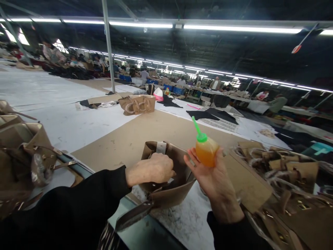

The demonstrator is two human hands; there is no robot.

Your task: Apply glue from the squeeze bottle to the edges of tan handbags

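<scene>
A brown handbag (171,196) stands open at the top on the table in front of me, with one strap hanging over the near edge. My left hand (153,168) is closed over the bag's opening, its fingers curled down inside; what they grip, if anything, is hidden. A pale strip (161,147) shows at the bag's far rim, just behind that hand. Right of the bag, my right hand (213,177) holds a squeeze bottle (206,151) of orange liquid with a green cap and a long green nozzle. The bottle is tilted, nozzle up, and apart from the bag.
Several brown handbags (293,170) lie piled on the right, with others (26,142) on the left. One more bag (137,104) stands farther back on brown board (156,126). Black pieces (213,116) lie beyond. A metal post (108,45) rises behind. People work in the distance.
</scene>
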